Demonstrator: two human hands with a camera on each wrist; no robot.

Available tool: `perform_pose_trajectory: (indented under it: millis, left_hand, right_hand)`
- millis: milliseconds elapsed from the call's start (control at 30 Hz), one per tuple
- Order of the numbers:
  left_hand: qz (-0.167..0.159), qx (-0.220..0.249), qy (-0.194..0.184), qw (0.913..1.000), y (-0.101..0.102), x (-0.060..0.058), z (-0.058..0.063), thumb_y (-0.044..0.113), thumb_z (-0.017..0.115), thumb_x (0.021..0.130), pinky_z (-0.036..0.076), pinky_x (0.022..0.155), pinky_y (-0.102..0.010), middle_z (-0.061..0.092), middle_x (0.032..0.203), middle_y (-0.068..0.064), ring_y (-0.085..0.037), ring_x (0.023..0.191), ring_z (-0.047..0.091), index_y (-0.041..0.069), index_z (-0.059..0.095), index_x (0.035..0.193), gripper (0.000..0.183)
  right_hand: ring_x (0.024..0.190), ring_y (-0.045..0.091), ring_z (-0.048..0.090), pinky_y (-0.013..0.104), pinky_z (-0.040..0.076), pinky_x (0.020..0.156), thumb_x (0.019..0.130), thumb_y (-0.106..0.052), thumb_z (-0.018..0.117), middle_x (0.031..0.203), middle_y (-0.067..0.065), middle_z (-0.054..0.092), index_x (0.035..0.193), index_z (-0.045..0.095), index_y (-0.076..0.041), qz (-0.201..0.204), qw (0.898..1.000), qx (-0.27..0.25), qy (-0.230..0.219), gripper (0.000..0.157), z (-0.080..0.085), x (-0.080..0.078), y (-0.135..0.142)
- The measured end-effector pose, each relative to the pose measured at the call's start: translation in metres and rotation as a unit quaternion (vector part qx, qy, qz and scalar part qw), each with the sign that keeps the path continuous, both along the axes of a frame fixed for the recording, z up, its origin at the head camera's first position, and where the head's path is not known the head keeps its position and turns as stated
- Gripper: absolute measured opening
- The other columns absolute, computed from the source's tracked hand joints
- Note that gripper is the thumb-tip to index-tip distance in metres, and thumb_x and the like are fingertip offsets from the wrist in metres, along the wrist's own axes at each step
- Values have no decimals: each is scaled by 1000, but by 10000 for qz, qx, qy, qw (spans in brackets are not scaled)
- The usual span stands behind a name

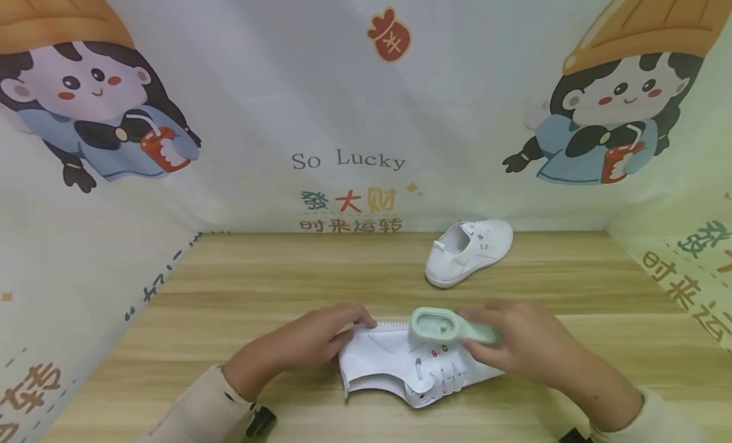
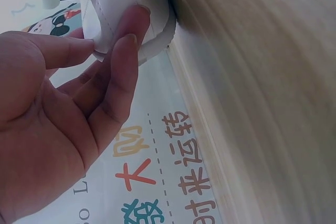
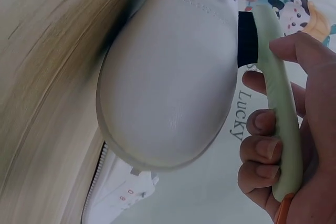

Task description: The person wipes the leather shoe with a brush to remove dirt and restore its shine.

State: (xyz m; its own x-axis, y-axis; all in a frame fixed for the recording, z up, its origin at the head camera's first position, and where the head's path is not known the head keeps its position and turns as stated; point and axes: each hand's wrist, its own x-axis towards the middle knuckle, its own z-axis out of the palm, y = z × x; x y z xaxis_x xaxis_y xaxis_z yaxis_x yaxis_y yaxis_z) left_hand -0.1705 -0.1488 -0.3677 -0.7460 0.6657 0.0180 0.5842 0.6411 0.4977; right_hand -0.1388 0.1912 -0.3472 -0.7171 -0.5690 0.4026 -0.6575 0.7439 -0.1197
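Observation:
A white lace-up shoe (image 1: 383, 351) lies on its side on the wooden table, sole toward the far wall and laces toward the near edge. At its heel my left hand (image 1: 309, 338) grips the shoe, thumb on one side and fingers on the other, as the left wrist view shows. My right hand (image 1: 523, 338) holds a pale green brush (image 3: 283, 108) by its handle, fingers wrapped round it. Dark bristles (image 3: 248, 39) meet the upper side of the shoe, near the small red marks. The brush head (image 1: 437, 325) has a hollow oval back.
A second white shoe (image 1: 471, 252) stands upright farther back on the wooden table (image 1: 274, 271), toe pointing to the back right. Printed cloth walls (image 1: 257, 112) with cartoon figures and lettering enclose the back and both sides.

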Motion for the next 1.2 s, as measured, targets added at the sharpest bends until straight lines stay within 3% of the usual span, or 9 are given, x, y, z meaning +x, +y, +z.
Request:
perform_pose_trajectory:
  millis: [200,500,767,1067,1200]
  left_hand:
    - [-26,9,109,9999,1,-1,-2,3,49,102,44,109,-43,63,131,0,-17,131,54,17,61,123,28]
    - [-83,-13,130,9999,0,1,-4,4,49,102,44,109,-42,63,131,4,-16,131,54,20,61,124,29]
    - [-78,5,173,9998,-1,0,-3,4,50,101,44,109,-41,63,131,5,-15,131,54,21,61,123,30]
    - [-72,-42,324,9994,0,2,-4,4,51,102,45,108,-39,63,130,6,-13,129,55,22,62,123,30]
    - [3,-159,287,9995,-1,0,-1,7,50,103,47,106,-38,63,131,8,-11,126,55,26,61,125,30]
  right_hand:
    - [59,-3,36,16,32,52,83,-37,77,73,-13,55,118,73,-25,367,9983,190,414,37,-5,-3,-15]
    - [56,-3,30,15,25,50,83,-43,77,71,-12,46,119,73,-28,551,9942,360,852,40,-20,-3,-42]
    - [58,-2,32,17,28,51,84,-45,76,71,-14,46,119,73,-31,313,9979,392,414,39,-15,0,-31]
    - [61,-4,39,19,33,52,84,-49,75,80,-15,62,113,75,-31,-122,9981,488,-349,35,-4,4,0]
    - [58,-4,37,19,32,50,84,-48,75,79,-15,62,113,76,-31,-116,9985,439,-317,34,0,3,4]
